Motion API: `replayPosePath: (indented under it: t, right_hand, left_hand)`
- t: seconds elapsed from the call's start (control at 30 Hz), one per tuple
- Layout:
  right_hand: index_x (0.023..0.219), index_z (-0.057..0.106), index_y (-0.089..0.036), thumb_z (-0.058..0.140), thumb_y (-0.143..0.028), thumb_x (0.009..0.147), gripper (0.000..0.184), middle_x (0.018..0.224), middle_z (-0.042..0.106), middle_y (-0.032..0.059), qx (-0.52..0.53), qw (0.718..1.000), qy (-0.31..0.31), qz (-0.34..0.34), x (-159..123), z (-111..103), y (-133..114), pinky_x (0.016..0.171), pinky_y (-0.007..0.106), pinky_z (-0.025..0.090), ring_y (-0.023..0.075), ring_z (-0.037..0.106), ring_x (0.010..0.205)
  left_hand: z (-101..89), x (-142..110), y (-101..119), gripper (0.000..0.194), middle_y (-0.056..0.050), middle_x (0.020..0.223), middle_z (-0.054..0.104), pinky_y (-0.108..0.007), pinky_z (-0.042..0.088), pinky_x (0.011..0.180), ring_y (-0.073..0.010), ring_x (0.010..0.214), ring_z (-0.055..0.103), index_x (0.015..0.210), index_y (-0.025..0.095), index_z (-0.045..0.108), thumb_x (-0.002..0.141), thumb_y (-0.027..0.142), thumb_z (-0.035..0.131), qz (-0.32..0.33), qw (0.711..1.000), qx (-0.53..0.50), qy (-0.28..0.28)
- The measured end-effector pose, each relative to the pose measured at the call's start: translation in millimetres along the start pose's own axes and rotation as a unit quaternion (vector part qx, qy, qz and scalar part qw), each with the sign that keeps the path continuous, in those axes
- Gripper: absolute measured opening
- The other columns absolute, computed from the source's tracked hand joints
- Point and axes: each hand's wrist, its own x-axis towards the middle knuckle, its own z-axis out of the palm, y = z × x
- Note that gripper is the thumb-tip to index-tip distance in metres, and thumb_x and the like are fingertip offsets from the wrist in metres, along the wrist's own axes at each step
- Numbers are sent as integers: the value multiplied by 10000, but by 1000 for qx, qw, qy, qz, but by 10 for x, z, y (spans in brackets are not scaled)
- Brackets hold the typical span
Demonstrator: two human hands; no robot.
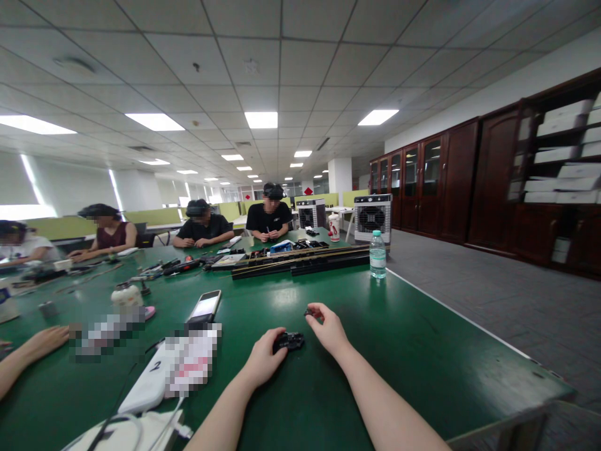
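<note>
My left hand (267, 357) is closed around one end of a small black part with an uneven, notched outline (292, 341), which is at the green tabletop (357, 388). Its exact kind is too small to make out. To the right and a little farther away, my right hand (326, 326) pinches a tiny dark piece (308, 312) between thumb and fingertips. The two hands are apart, with the black part between them on the left hand's side.
A water bottle (377, 255) stands near the right edge. Long black bars (328, 262) lie across the middle. To the left are a phone (206, 305), a white power bank (150, 376) and cables. A co-worker's hand (49, 341) rests at far left; several people sit beyond.
</note>
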Motion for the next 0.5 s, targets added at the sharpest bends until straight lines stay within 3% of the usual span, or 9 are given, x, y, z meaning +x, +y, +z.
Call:
replayPosePath:
  t: [0.5]
  right_hand:
    - [957,640,-215,561,-336,734,265,927,708,49,15,1000,21,-4,10,9,14,807,377,499,198,642,809]
  left_hand:
    - [-4,-1,-2,446,-94,1175,622,-337,422,999,-219,1099,576,1170,162,569,725,137,549,-5,1000,-2,0]
